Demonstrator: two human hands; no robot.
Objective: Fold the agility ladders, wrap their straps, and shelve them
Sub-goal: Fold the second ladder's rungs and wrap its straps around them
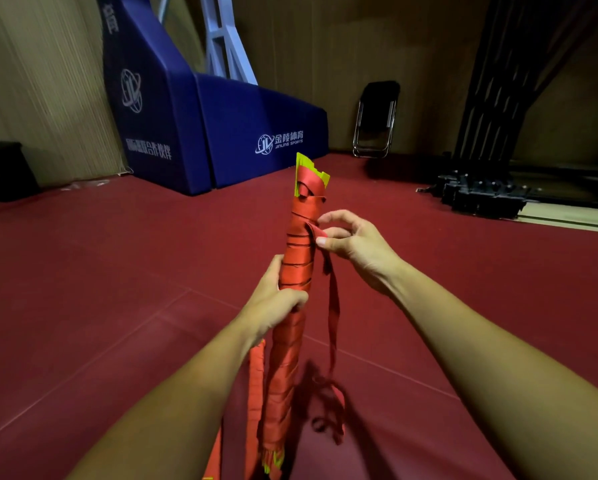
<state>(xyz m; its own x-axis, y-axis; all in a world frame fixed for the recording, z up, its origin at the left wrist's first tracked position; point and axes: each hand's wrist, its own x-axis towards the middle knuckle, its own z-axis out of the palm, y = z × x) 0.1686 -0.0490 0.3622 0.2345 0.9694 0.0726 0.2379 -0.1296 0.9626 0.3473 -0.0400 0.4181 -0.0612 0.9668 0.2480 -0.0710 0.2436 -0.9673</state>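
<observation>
Item: folded agility ladder (292, 341), one bundle, held upright over the dark red floor (100, 271); yellow rung ends (304, 162) show at its top.
Strap (333, 313): red, wound round the bundle, its loose tail hanging to a tangle on the floor.
Left hand (273, 303): clenched round the bundle's middle.
Right hand (356, 244): pinching the strap just beside the upper windings.
Second red length (256, 379): beside the bundle, possibly another ladder.
Background: blue padded base (238, 126), folding chair (377, 119).
</observation>
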